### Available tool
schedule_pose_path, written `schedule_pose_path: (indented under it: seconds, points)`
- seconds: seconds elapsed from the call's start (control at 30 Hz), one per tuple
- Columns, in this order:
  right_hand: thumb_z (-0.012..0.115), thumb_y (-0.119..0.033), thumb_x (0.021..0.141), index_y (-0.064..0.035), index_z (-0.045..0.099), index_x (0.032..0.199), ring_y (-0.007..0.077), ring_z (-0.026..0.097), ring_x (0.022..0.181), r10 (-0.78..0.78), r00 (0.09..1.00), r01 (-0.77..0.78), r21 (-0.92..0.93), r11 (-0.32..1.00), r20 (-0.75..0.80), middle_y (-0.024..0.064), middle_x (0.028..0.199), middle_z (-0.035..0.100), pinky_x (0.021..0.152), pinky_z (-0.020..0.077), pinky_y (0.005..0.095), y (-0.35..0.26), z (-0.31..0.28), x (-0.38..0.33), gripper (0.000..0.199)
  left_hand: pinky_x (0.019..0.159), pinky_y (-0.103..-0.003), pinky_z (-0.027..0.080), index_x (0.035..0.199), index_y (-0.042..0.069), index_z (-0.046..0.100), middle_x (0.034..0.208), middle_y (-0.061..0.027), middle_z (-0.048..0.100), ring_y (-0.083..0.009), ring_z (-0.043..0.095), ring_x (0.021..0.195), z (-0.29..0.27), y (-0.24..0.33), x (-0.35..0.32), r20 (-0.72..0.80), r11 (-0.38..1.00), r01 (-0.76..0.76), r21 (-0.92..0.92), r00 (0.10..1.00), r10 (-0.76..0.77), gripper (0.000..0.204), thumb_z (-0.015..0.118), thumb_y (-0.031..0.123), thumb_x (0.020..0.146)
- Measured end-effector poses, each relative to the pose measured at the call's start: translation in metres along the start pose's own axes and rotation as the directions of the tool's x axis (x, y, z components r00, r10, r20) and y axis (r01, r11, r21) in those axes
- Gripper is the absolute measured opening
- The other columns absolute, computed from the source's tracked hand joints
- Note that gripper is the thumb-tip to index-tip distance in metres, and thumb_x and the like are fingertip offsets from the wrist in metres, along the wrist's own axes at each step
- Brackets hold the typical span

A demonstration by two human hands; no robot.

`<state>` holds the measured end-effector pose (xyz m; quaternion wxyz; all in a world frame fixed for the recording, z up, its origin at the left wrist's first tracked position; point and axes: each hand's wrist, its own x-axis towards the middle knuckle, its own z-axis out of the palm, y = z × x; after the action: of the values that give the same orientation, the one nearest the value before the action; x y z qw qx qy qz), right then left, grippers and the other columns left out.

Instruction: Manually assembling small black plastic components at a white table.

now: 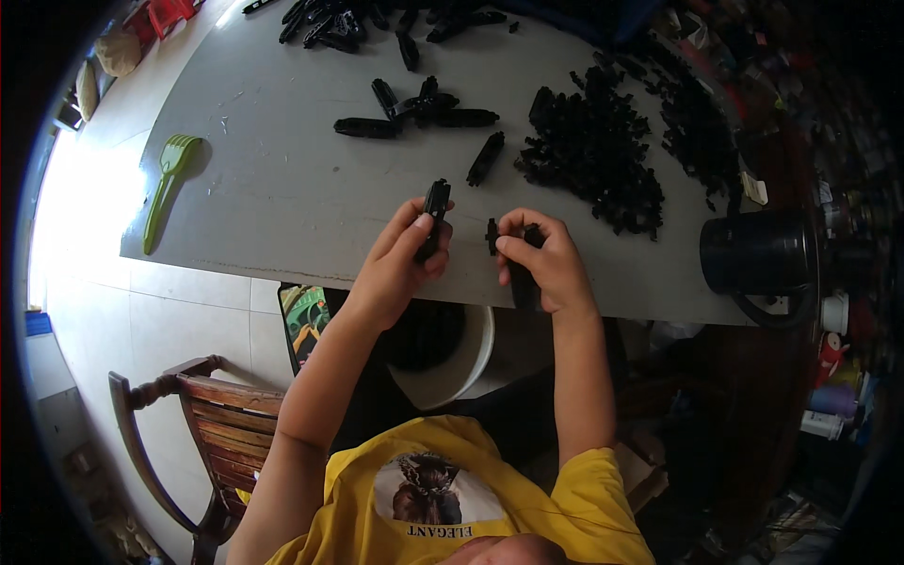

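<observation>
My left hand (395, 252) is closed around a long black plastic part (437, 201), held upright over the table's near edge. A short gap to the right, my right hand (554, 256) pinches a small black plastic piece (492, 235) between thumb and fingertips. Beneath that palm shows a dark, longer shape (524, 286); whether the hand grips it I cannot tell. Just beyond my hands lies a single long black part (486, 158). Farther off, several similar parts form a loose cluster (424, 111). Right of them spreads a heap of small black pieces (593, 151).
The grey table (273, 207) carries a green plastic fork-shaped tool (168, 188) at left and more black parts (325, 24) at the far edge. A black mug-like container (758, 252) stands at right. Below are a white bucket (482, 363) and a wooden chair (226, 400).
</observation>
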<state>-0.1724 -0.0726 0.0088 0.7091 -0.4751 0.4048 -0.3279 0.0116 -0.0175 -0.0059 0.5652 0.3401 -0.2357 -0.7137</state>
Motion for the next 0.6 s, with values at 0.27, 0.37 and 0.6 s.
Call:
schedule_pose_path:
  seconds: [0.27, 0.37, 0.6]
  points:
    - [0.058, -0.001, 0.079, -0.0001, 0.055, 0.083, 0.0104, 0.054, 0.058, -0.092, 0.994, 0.090, -0.038, 0.995, -0.052, 0.0026, 0.070, 0.054, 0.048, 0.0453, 0.0234, 0.006, 0.028, -0.017, 0.005, 0.062, -0.022, 0.036, 0.123, 0.005, 0.043, 0.085, -0.0013, 0.047, -0.0085, 0.043, 0.067, 0.012, -0.014, -0.005, 0.052, 0.995, 0.048, 0.087, 0.997, -0.053, 0.035, 0.042, 0.025, 0.095]
    - [0.059, -0.002, 0.079, -0.0002, 0.056, 0.083, 0.0114, 0.055, 0.056, -0.103, 0.992, 0.109, 0.086, 0.990, -0.070, 0.0038, 0.069, 0.055, 0.048, 0.0451, 0.0237, 0.007, 0.032, -0.022, 0.005, 0.063, -0.021, 0.036, 0.128, 0.006, 0.039, 0.090, -0.0019, 0.047, -0.0080, 0.045, 0.069, 0.013, -0.013, -0.007, -0.014, 0.981, 0.059, 0.182, 0.998, -0.058, 0.038, 0.041, 0.026, 0.095]
    - [0.061, -0.004, 0.080, 0.0001, 0.057, 0.085, 0.0134, 0.056, 0.054, -0.060, 0.992, 0.086, 0.256, 0.963, -0.110, 0.0061, 0.069, 0.058, 0.048, 0.0441, 0.0228, 0.013, 0.039, -0.025, 0.008, 0.086, -0.030, 0.041, 0.141, 0.004, 0.019, 0.116, -0.0125, 0.049, -0.0234, 0.054, 0.091, 0.015, -0.015, -0.010, 0.194, 0.792, -0.285, 0.541, 0.958, 0.212, 0.057, 0.041, 0.001, 0.089]
